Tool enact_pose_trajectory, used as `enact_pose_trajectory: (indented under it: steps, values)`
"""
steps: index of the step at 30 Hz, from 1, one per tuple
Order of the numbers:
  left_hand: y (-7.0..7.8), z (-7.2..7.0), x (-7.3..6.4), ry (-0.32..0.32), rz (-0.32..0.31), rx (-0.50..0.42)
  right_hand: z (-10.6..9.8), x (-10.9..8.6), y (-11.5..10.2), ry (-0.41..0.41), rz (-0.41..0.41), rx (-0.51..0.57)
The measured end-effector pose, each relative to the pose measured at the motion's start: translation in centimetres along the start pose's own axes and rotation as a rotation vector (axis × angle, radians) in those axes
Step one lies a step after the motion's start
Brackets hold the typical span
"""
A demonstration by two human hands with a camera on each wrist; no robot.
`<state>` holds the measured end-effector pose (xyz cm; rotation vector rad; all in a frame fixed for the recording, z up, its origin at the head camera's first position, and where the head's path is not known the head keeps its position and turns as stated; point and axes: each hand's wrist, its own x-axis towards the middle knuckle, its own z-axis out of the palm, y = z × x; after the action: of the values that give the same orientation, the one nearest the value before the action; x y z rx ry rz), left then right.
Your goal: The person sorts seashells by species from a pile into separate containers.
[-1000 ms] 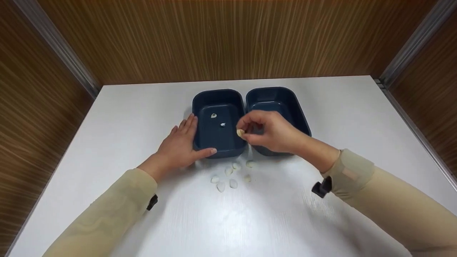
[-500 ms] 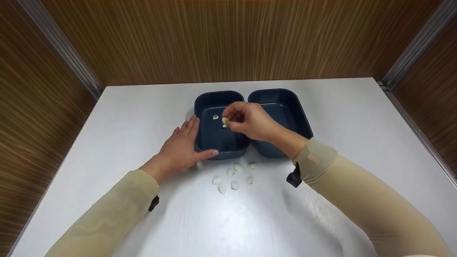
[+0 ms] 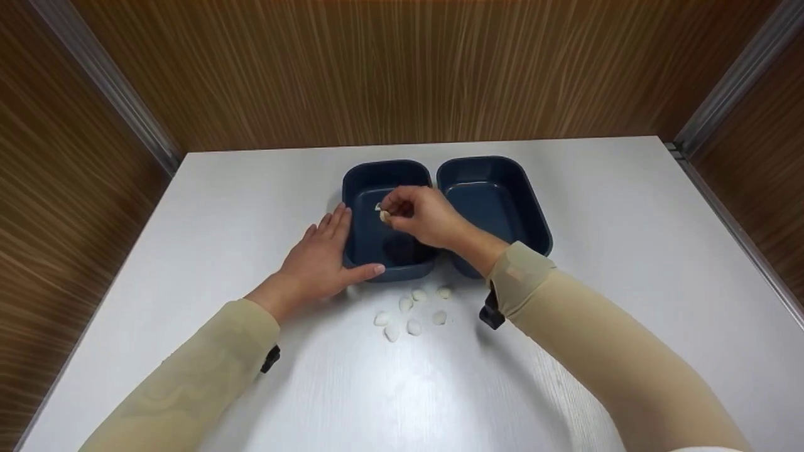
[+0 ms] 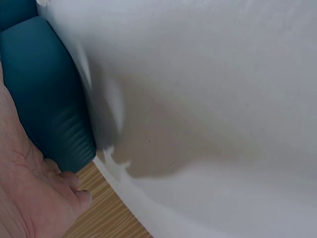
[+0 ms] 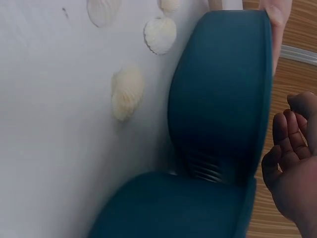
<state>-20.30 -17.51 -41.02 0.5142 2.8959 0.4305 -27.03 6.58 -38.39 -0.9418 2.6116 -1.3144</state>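
Note:
Over the left blue container (image 3: 402, 272), my right hand (image 3: 422, 216) pinches a small seashell (image 3: 384, 216) between thumb and fingertips. Just behind it, a pale shell (image 3: 378, 206) lies on the container's floor, partly covered by that hand. My left hand (image 3: 317, 263) rests against the same container at its near left corner, fingers straight along the left side and thumb at the front rim. In the right wrist view, the right hand (image 5: 292, 163) is beyond the container's rim; the shell it holds is hidden there.
A second blue container (image 3: 540, 213) stands close at the right, partly under the right forearm. Several white ribbed shells (image 3: 413, 327) lie scattered on the white table (image 3: 402, 389) in front. Wood-grain panels (image 3: 402, 75) enclose the back and sides.
My right hand has moved left with its shell, from between the two containers to over the left one. The left hand stays at the container's corner.

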Motion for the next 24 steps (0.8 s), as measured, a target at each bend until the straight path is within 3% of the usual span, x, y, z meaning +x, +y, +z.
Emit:
enact_pose_trajectory:
  steps: [13, 24]
  values:
    - [0.1, 0.0, 0.2, 0.0, -0.002, -0.004, -0.5, -0.2, 0.5, 0.0, -0.008, -0.082]
    - [0.0, -0.1, 0.1, -0.001, -0.016, -0.017, -5.5, -2.4, -0.4, 0.123, -0.024, -0.081]
